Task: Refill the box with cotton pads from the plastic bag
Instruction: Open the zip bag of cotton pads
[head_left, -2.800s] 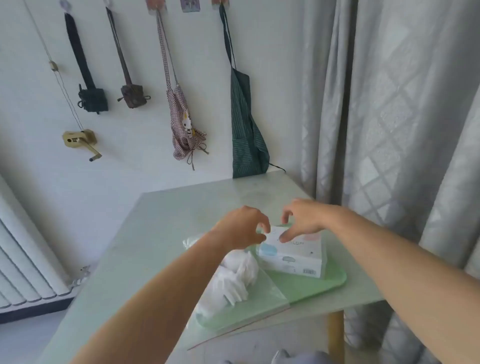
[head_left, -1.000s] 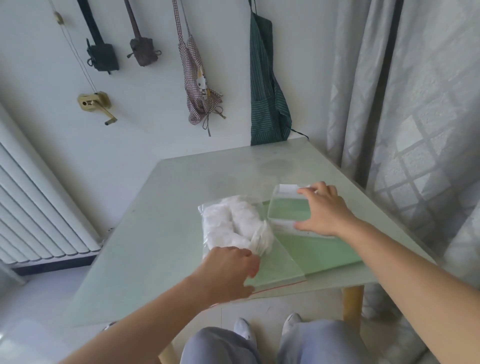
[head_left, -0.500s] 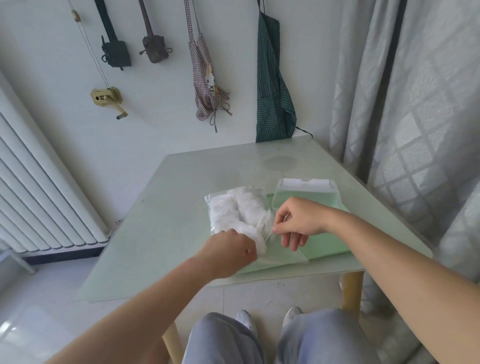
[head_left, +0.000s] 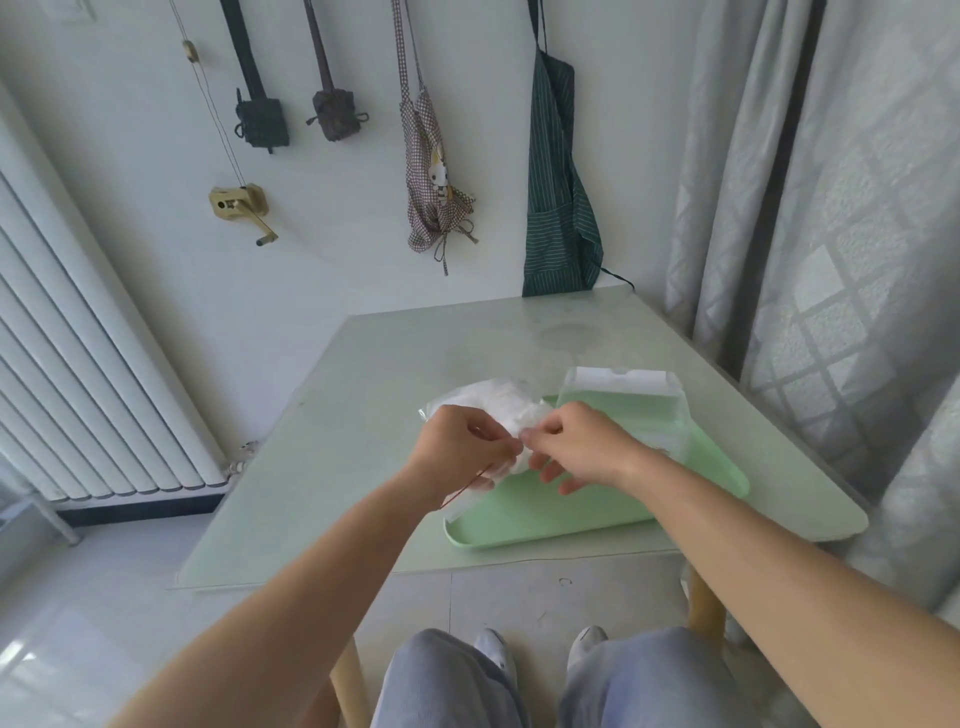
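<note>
A clear plastic bag full of white cotton pads is lifted a little above the green tray. My left hand grips the bag's near edge, where a red zip strip shows. My right hand pinches the same edge from the right with thumb and forefinger, the other fingers spread below. The open box stands on the tray just right of my hands; its clear walls show the green tray through them and nothing inside.
The tray lies near the front right of a pale glass table. A curtain hangs at the right, a radiator at the left. Aprons and bags hang on the wall behind. My knees show below the table's front edge.
My right hand left the box and came to the bag. Both hands now hold the bag's edge, and the bag has risen off the tray and moved toward the middle.
</note>
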